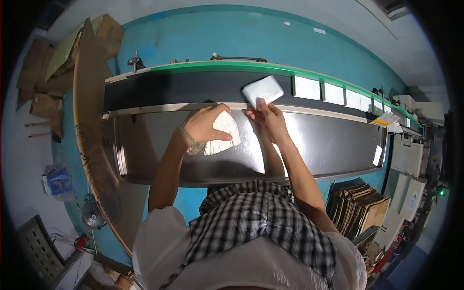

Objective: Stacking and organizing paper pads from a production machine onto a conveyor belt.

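Note:
My left hand (200,126) curves around a fanned stack of folded white paper leaflets (223,135) above the steel worktop (162,147), its thumb against the near side. In my right hand (274,123), a flat white packet (265,90) is pinched by one corner, thumb on top. That packet is tilted over the dark conveyor belt (179,89) and slightly blurred. To its right, several similar white packets stand in a row on the belt, the nearest white packet (306,89) close to the held one.
A green guide rail (232,66) runs along the belt's far side. A tall cardboard sheet (89,130) stands at the left. Flattened cardboard (355,210) is stacked at the lower right. A white and yellow carton (386,119) lies at the worktop's right end.

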Tool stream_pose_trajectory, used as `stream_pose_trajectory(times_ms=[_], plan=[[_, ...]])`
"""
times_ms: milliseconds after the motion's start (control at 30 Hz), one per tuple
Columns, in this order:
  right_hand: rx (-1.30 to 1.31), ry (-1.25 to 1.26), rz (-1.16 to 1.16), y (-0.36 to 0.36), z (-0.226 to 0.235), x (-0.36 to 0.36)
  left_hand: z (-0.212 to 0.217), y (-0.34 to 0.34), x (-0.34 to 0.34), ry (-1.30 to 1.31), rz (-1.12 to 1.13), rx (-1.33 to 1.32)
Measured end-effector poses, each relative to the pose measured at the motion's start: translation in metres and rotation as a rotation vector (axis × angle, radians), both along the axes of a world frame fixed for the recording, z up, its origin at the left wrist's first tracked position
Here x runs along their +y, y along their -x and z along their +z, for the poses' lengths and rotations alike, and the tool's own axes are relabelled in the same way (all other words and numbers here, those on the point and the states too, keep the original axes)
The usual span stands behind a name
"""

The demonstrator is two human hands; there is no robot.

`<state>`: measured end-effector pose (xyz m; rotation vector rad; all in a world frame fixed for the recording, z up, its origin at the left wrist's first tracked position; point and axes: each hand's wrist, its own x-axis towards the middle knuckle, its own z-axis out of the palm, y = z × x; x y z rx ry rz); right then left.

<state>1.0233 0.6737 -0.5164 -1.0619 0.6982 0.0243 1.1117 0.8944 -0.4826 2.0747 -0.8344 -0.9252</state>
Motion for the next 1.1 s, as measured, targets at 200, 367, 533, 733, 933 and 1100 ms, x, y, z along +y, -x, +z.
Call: stream_pose_trajectory(times_ms=[200, 367, 533, 733, 933, 1100], plan=[[-0.019, 0.363, 0.502, 0.025, -0.017, 0.046, -0.003, 0.004, 0.006, 0.005, 0.018, -0.051], [0.133, 0.162, 0.494, 0.033, -0.023, 0.031, -0.002, 0.004, 0.014, 0.016, -0.007, -0.037], [0.016, -0.092, 0.062, 0.003, -0.016, 0.013, -0.002, 0.002, 0.017, -0.005, 0.011, -0.029], [0.073, 0.397, 0.558, 0.018, -0.018, 0.057, 0.002, 0.005, 0.024, -0.024, 0.032, -0.030], [0.040, -0.016, 0.385, 0.037, -0.023, 0.058, 0.008, 0.012, 0.040, 0.010, 0.084, -0.010], [0.326, 0.174, 0.485, 0.015, -0.021, 0.044, -0.006, 0.008, 0.046, -0.033, 0.105, -0.037]])
